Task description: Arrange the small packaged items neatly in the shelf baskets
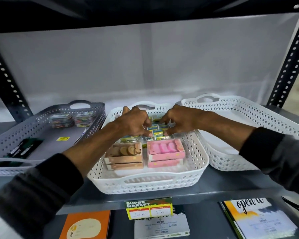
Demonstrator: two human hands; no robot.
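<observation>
A white perforated basket [193, 163] stands in the middle of the shelf. At its back lie several small yellow-and-blue packets [158, 129] in rows. Both my hands reach into it. My left hand [133, 124] presses its fingertips down on the packets at the left side of the rows. My right hand [179, 122] pinches packets at the right side. In front of the packets sit two stacked brown boxes [123, 156] and two stacked pink boxes [165, 153].
A grey basket [41, 121] on the left holds clear boxes of coloured bits [71, 119] and a dark pack [24, 147]. Another white basket [248, 118] stands on the right. A price tag [148, 207] hangs on the shelf edge; notebooks lie below.
</observation>
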